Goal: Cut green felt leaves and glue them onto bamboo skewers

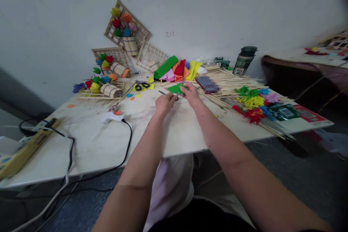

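Observation:
A small piece of green felt (175, 88) is pinched at its right end by my right hand (191, 95), whose fingers are closed. Just left of it, my left hand (165, 103) is closed too, fingertips together near the felt's lower edge. What those fingertips hold is too small to make out. A thin metal blade (162, 92) sticks out beyond my left hand, and a dark loop shows by its fingertips; the hand covers the part between. Black-handled scissors (142, 86) lie on yellow felt farther left.
A white glue gun (112, 117) with a black cord lies left on the table, near a yellow power strip (29, 148). Stick lattices with felt flowers (103, 87) stand behind. Felt rolls (166, 67), wooden sticks (231, 83), a phone (208, 85) and a bottle (244, 61) are beyond my hands.

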Action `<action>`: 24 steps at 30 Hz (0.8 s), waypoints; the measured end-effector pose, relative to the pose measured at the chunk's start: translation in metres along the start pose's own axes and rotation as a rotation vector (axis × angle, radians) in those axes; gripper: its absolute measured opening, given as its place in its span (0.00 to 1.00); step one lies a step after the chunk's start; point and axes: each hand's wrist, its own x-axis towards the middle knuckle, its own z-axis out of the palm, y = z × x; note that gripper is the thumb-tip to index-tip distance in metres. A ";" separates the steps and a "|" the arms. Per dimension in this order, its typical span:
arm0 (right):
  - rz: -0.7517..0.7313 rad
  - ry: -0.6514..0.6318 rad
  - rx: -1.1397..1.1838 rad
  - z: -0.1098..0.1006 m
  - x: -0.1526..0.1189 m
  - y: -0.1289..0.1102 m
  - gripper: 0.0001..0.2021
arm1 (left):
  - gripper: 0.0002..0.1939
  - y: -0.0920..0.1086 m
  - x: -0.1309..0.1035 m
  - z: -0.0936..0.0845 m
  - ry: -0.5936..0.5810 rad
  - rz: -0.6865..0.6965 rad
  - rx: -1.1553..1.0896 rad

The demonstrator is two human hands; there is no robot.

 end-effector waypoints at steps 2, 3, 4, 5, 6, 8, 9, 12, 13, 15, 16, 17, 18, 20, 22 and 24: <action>0.001 0.003 0.025 0.001 0.000 0.000 0.14 | 0.19 0.000 -0.001 -0.001 0.013 0.015 -0.009; -0.001 0.002 0.035 0.002 0.000 0.000 0.14 | 0.20 -0.001 -0.001 -0.002 0.015 0.017 -0.019; -0.002 -0.003 0.044 0.002 -0.001 0.001 0.15 | 0.20 -0.001 -0.001 -0.002 0.013 0.014 -0.034; 0.001 -0.010 0.054 0.002 -0.001 0.001 0.15 | 0.19 -0.001 0.000 -0.002 0.008 0.007 -0.053; 0.006 -0.019 0.064 0.002 -0.001 0.000 0.16 | 0.19 -0.002 0.001 -0.002 0.002 0.000 -0.079; 0.014 -0.034 0.091 0.001 -0.002 -0.002 0.16 | 0.19 -0.004 0.003 0.000 -0.013 -0.021 -0.151; 0.014 -0.040 0.105 0.000 -0.003 -0.004 0.17 | 0.19 -0.005 0.003 0.001 -0.020 -0.031 -0.199; 0.010 -0.065 0.131 -0.003 -0.007 -0.010 0.18 | 0.19 -0.009 0.006 0.005 -0.033 -0.030 -0.363; 0.014 -0.083 0.134 -0.003 -0.008 -0.012 0.19 | 0.19 -0.010 0.006 0.007 -0.036 -0.022 -0.415; 0.038 -0.134 0.137 -0.004 -0.010 -0.015 0.19 | 0.19 -0.013 0.007 0.009 -0.046 -0.001 -0.501; 0.057 -0.158 0.137 -0.004 -0.011 -0.015 0.18 | 0.19 -0.014 0.008 0.010 -0.051 0.006 -0.532; 0.078 -0.176 0.135 -0.004 -0.011 -0.015 0.18 | 0.19 -0.014 0.008 0.011 -0.057 0.010 -0.555; 0.099 -0.188 0.128 -0.004 -0.011 -0.014 0.18 | 0.19 -0.015 0.008 0.012 -0.060 0.012 -0.565; 0.130 -0.192 0.101 -0.003 -0.010 -0.012 0.17 | 0.19 -0.015 0.008 0.012 -0.056 0.010 -0.548; 0.142 -0.183 0.071 -0.004 -0.009 -0.009 0.17 | 0.19 -0.014 0.008 0.011 -0.041 0.004 -0.493; 0.145 -0.171 0.048 -0.004 -0.007 -0.006 0.16 | 0.19 -0.013 0.007 0.009 -0.027 -0.002 -0.421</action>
